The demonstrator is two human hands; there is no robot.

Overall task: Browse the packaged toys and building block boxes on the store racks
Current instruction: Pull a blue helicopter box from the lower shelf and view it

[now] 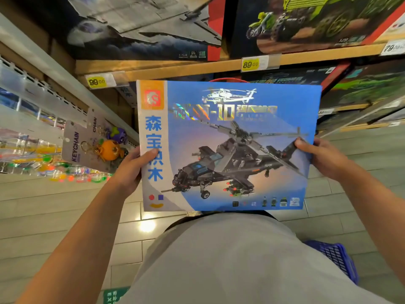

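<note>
A shopper's left hand point(129, 170) and right hand point(322, 159) clamp fingers on a helicopter box point(228, 148) before stocked shelves point(197, 66).

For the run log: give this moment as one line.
stage: inspecting box | left hand: grips left edge of helicopter block box | right hand: grips its right edge | box: held clear of the shelf, front facing camera

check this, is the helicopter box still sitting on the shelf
No, the helicopter box is off the shelf, gripped at its side edges by the left hand and right hand.
</note>
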